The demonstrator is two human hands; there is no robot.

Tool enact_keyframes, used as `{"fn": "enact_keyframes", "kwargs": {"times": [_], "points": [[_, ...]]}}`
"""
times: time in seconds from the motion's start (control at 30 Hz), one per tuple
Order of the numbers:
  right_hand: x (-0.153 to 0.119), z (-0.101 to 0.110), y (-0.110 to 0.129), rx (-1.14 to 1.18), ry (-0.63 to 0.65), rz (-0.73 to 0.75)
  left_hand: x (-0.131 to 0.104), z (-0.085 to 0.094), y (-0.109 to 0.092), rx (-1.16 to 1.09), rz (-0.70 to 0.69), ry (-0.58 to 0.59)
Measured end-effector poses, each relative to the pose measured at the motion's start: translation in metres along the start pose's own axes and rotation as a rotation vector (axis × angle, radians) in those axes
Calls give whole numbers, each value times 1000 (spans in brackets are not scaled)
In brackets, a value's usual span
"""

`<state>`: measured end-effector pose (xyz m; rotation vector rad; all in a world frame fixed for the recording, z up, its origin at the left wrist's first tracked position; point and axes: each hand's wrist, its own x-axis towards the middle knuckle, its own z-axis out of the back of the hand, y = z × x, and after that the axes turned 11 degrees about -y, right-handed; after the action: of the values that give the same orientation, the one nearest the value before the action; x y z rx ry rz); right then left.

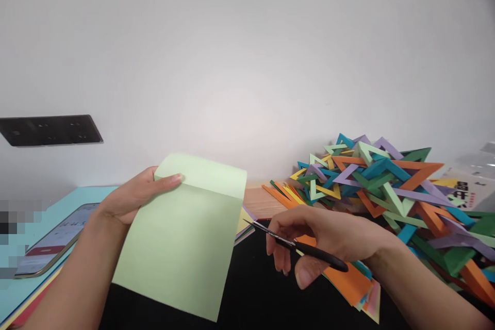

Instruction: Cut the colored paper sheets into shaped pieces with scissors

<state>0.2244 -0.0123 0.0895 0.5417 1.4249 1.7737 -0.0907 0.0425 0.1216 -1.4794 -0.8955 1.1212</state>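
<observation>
The left hand (129, 197) holds a pale green sheet of paper (181, 240) at its upper left corner, thumb laid across the front near the top fold, fingers hidden behind; that grip is closed on the sheet. The sheet hangs tilted, its long axis running from the upper right down to the lower left, and the top edge curls back away from the viewer. Its lower edge sits over a dark surface close to the body.

The right hand (325, 240) is just right of the sheet and apart from it, its grip closed around the black handles of a pair of scissors (297, 244). The blades are nearly together and point up and to the left, the tip near the sheet's right edge but not touching it.

Between sheet and scissors lies a narrow open gap. Behind it a stack of coloured sheets (245, 224) rests on the bench (259, 201). To the right, a heap of coloured paper triangles (382, 185) crowds the bench, with orange paper (348, 281) under the right hand. A phone (58, 240) lies at the left, well apart from the sheet.
</observation>
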Motion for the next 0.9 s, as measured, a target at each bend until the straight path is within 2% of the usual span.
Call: {"fn": "enact_keyframes", "kwargs": {"times": [0.1, 0.23, 0.4, 0.6, 0.9], "points": [[4, 3, -1, 66, 19, 21, -3, 2, 0, -57, -20, -25], [7, 3, -14, 135, 45, 32, -2, -7, 1, -6, 28, 76], [10, 5, -33, 138, -1, 9, 5, -15, 4, 90, 55, 158], [19, 0, -44, 86, -19, -26, 14, -13, 9, 125, 93, 164], [12, -18, -74, 263, -56, -51, 24, -24, 18, 243, 157, 159]]}}
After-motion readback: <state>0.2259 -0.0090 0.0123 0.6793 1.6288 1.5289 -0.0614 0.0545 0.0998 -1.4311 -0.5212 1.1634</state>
